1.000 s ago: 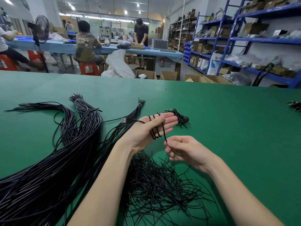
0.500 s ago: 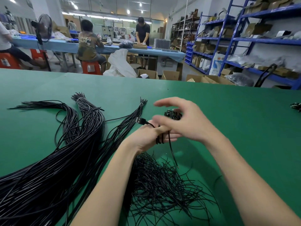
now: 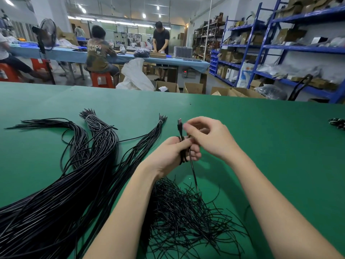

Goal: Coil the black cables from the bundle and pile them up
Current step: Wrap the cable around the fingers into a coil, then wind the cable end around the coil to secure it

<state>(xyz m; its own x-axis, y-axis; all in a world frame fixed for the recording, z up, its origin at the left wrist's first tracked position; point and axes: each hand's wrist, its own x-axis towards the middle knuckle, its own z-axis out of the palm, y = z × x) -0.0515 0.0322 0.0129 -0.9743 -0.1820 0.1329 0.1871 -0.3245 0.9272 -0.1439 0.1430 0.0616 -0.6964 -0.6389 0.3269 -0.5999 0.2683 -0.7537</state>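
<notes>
From the head camera, your left hand (image 3: 173,152) is curled around a small coil of black cable (image 3: 183,156), the loops wrapped across your fingers and held in your fist. A straight tail of that same cable drops from the fist down towards the table. Your right hand (image 3: 209,139) sits just above and to the right of the left, its thumb and forefinger pinching the cable close to its plug end (image 3: 179,124), which stands upright just beyond your fingertips; the other fingers are loosely bent. Both forearms reach in from the bottom edge, and the hands meet above the green table (image 3: 261,137).

The big bundle of black cables (image 3: 56,202) lies on the table to your left, fanning out into several tied bunches at its far end. A loose tangle of thin black ties (image 3: 183,212) lies on the table right under your wrists. At the far right edge a few more dark cables (image 3: 337,123) lie on the table, too small to make out further.
</notes>
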